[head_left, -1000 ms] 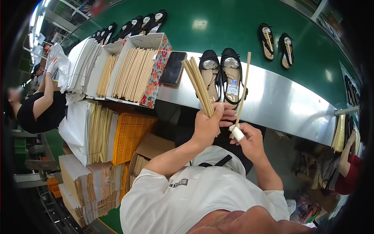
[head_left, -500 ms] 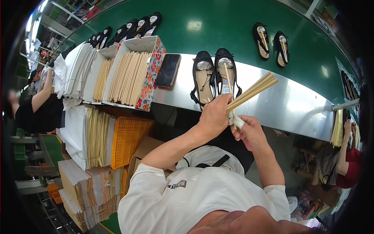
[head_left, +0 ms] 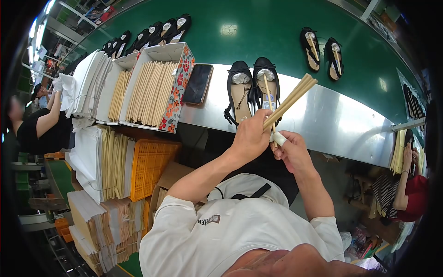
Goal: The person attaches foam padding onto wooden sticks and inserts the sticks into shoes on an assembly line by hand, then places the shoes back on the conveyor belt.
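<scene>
My left hand (head_left: 249,137) is closed around a bundle of wooden sticks (head_left: 295,96) that slants up to the right. My right hand (head_left: 291,150), with white tape on its fingers, pinches the lower end of a single stick (head_left: 268,94). That stick's upper end lies at the silvery wad in the right black shoe (head_left: 266,69). Beside it, the left black shoe (head_left: 240,87) has a wad in its toe and no stick visible. Both shoes rest on the metal edge (head_left: 332,115) of the bench, just beyond my hands.
A floral box (head_left: 177,92) of sticks and a phone (head_left: 198,84) are on the left. Two black shoes with sticks (head_left: 333,57) lie back right on the green surface; more shoes (head_left: 180,27) are back left. An orange crate (head_left: 154,168) is below. People work at both sides.
The stick in my right hand has swung from upright beside the shoes into the right shoe. The bundle in my left hand has tilted from leaning left to leaning right.
</scene>
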Demonstrator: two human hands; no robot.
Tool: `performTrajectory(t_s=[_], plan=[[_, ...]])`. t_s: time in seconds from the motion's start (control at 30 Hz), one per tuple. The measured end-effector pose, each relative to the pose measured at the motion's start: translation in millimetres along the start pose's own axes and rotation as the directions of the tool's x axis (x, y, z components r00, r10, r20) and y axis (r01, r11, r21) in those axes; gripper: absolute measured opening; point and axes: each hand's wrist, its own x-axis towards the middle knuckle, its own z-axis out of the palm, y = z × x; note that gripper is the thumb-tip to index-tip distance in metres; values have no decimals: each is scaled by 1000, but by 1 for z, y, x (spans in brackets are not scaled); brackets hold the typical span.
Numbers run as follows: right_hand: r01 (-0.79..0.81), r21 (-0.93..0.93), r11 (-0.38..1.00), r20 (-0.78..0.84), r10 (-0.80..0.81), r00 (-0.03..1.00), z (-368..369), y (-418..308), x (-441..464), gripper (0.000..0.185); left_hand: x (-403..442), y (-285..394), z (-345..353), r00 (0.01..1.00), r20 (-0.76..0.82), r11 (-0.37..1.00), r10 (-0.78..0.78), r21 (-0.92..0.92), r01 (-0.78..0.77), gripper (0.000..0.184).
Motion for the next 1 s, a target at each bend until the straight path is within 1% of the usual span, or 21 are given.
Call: performTrajectory(t_s=[0.03, 0.1, 0.17, 0.23, 0.27, 0.33, 0.37, 0.43, 0.47, 0.57, 0.63, 0.77, 0.87, 0.93, 0.97, 1.0], plan=[[0, -1, 1000, 0, 0, 1000, 0, 1, 1, 20, 1, 0, 0, 999, -5, 998, -38, -50, 37, 29], [24, -39, 999, -23, -24, 999, 0, 3, 4, 15, 3, -4, 2, 999, -19, 997, -49, -54, 48, 29], [39, -54, 998, -35, -41, 999, -1, 7, 8, 15, 4, -6, 3, 997, -31, 996, -65, -59, 63, 29], [58, -66, 996, -48, -62, 997, -2, 11, 12, 15, 7, 1, 1, 981, -2, 978, -194, -73, 193, 31], [71, -63, 996, -53, -74, 996, -3, 13, 14, 16, 8, 1, 1, 981, 1, 978, -196, -73, 195, 31], [75, -59, 995, -59, -79, 995, -3, 13, 16, 16, 9, 1, 2, 959, 26, 956, -281, -86, 282, 29], [83, -52, 995, -67, -87, 994, -2, 12, 17, 15, 10, 0, 2, 957, 30, 953, -288, -87, 290, 29], [85, -40, 996, -77, -88, 993, -4, 13, 19, 14, 14, -2, 2, 933, 86, 925, -350, -127, 358, 26], [77, -38, 996, -81, -80, 993, -4, 14, 19, 14, 16, -6, 3, 930, 91, 922, -356, -128, 366, 26], [66, -43, 997, -79, -70, 994, -2, 11, 16, 13, 19, -17, 8, 929, 99, 899, -356, -236, 369, 20], [3, 26, 1000, -59, -2, 998, 1, 7, 14, 13, 21, -20, 8, 924, 108, 891, -368, -243, 383, 19], [-42, 84, 996, -18, 43, 999, -2, 5, 11, 13, 21, -16, 5, 920, 114, 891, -375, -231, 391, 17], [-54, 59, 997, 0, 54, 999, -4, 4, 9, 14, 23, -15, 4, 919, 121, 894, -375, -217, 393, 17], [18, -80, 997, -1, -18, 1000, -8, 8, 11, 15, 22, -15, 6, 918, 127, 893, -377, -215, 396, 17], [18, -76, 997, -3, -19, 1000, -8, 9, 12, 15, 21, -17, 7, 930, 99, 915, -355, -169, 367, 18], [70, -224, 972, -26, -78, 997, -7, 11, 12, 15, 19, -18, 8, 941, 72, 933, -332, -122, 338, 19]])
